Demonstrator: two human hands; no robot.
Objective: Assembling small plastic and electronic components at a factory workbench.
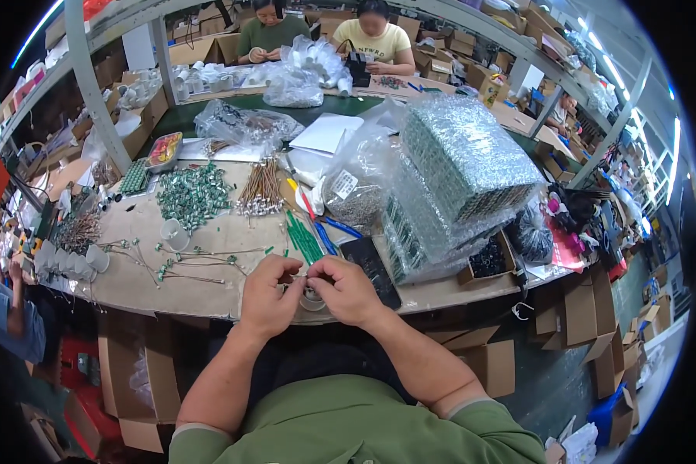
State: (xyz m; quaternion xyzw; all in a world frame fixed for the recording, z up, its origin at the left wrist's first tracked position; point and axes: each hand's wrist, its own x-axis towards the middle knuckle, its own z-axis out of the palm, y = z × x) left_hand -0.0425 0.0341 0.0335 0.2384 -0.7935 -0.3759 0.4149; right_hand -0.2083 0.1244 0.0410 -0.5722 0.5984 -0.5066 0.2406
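Note:
At the bench's front edge, my left hand (271, 298) and my right hand (346, 292) meet, fingertips pinched together. What they hold is too small and covered to make out. Just below the fingertips sits a white cup (312, 301), partly hidden by my hands. Thin green strips (305, 238) lie beyond my hands. To the left, brown wires (197, 277) with small green boards at their ends are spread on the cardboard-covered bench (139, 213). Farther back are a heap of small green circuit boards (193, 195) and a bundle of brown wires (261, 187).
Bubble-wrapped stacks of green boards (472, 158) stand at the right. Blue-handled pliers (325, 236) and a dark flat tray (371, 271) lie near my right hand. White cups (62, 259) line the left edge. Two people (371, 42) sit across the bench; cardboard boxes (135, 371) stand below.

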